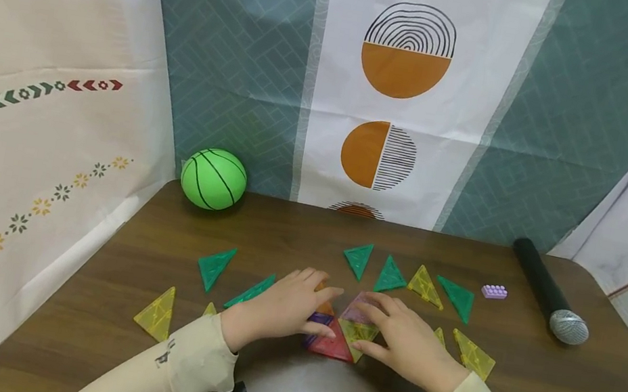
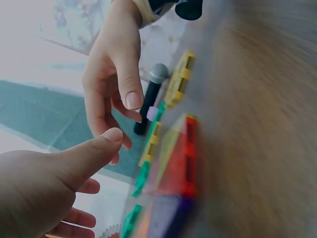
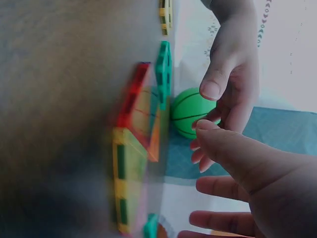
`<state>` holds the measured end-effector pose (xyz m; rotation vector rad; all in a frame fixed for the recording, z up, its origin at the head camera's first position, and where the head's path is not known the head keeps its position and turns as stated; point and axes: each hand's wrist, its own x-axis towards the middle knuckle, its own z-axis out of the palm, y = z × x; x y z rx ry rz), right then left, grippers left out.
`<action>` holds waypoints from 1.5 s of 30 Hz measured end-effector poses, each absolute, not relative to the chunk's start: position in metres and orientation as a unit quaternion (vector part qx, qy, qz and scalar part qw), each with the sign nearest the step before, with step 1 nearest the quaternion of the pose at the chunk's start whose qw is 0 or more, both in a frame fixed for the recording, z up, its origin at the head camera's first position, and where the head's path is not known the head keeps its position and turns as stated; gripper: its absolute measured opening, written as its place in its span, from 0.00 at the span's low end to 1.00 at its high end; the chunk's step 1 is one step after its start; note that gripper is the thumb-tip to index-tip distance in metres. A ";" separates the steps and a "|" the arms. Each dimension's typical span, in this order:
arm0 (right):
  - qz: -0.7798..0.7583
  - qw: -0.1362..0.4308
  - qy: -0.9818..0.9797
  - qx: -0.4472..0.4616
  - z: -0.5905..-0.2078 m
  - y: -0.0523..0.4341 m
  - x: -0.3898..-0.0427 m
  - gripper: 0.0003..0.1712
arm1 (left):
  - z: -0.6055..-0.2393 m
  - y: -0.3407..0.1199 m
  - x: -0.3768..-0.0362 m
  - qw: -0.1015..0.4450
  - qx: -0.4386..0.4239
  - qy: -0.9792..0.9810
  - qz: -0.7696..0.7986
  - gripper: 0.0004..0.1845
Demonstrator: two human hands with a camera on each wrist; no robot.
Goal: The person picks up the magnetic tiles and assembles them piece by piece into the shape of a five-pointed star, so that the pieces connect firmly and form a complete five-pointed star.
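Translucent coloured triangle tiles (image 1: 338,330) lie clustered on the brown surface (image 1: 295,234), directly under both grips. Head view: left hand (image 1: 280,307) and right hand (image 1: 405,341) rest fingers spread on the cluster. Left wrist view: tiles (image 2: 173,168) below loosely open fingers. Right wrist view: tiles (image 3: 136,148) beside relaxed fingers; green ball (image 3: 188,113) beyond.

the head view is taken from above and behind both hands, looking forward and down over the brown table (image 1: 92,270) toward the curtain wall. the left wrist view is placed very close to the left hand (image 2: 44,188), low near the table surface, rotated sideways, and faces across to the right hand (image 2: 111,79) and the microphone (image 2: 151,94). the right wrist view is mirrored, facing the green ball (image 3: 188,113). the cluster of coloured tiles (image 1: 338,330) is shared by all 3 views.
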<state>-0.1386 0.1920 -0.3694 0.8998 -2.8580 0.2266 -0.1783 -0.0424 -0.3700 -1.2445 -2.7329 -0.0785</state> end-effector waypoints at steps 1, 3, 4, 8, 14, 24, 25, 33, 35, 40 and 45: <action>0.074 0.066 -0.950 0.295 -0.366 0.194 -0.137 0.34 | -0.368 -0.041 -0.179 0.073 -0.415 -0.907 -0.031 0.37; 0.072 0.063 -0.953 0.288 -0.360 0.199 -0.136 0.34 | -0.365 -0.037 -0.179 0.084 -0.419 -0.903 -0.045 0.36; 0.072 0.064 -0.953 0.286 -0.357 0.201 -0.135 0.34 | -0.363 -0.035 -0.180 0.090 -0.421 -0.901 -0.050 0.36; 0.076 0.063 -0.954 0.282 -0.346 0.212 -0.137 0.34 | -0.358 -0.025 -0.180 0.119 -0.423 -0.896 -0.062 0.35; 0.071 0.044 -0.960 0.268 -0.331 0.230 -0.139 0.32 | -0.356 0.001 -0.177 0.162 -0.425 -0.889 -0.050 0.34; 0.069 0.007 -0.970 0.233 -0.317 0.263 -0.136 0.29 | -0.361 0.043 -0.175 0.172 -0.459 -0.871 -0.042 0.34; 0.069 -0.001 -0.971 0.229 -0.317 0.266 -0.136 0.29 | -0.361 0.047 -0.175 0.167 -0.461 -0.871 -0.040 0.34; 0.061 -0.013 -0.971 0.229 -0.325 0.293 -0.132 0.31 | -0.374 0.073 -0.173 0.121 -0.459 -0.880 -0.028 0.33; 0.060 -0.012 -0.972 0.226 -0.329 0.299 -0.131 0.34 | -0.379 0.078 -0.173 0.127 -0.459 -0.879 -0.017 0.32; 0.061 -0.017 -0.975 0.213 -0.343 0.314 -0.127 0.37 | -0.391 0.089 -0.170 0.142 -0.465 -0.874 0.014 0.33; 0.049 -0.012 -0.976 0.212 -0.355 0.328 -0.124 0.40 | -0.398 0.097 -0.166 0.137 -0.477 -0.867 0.034 0.32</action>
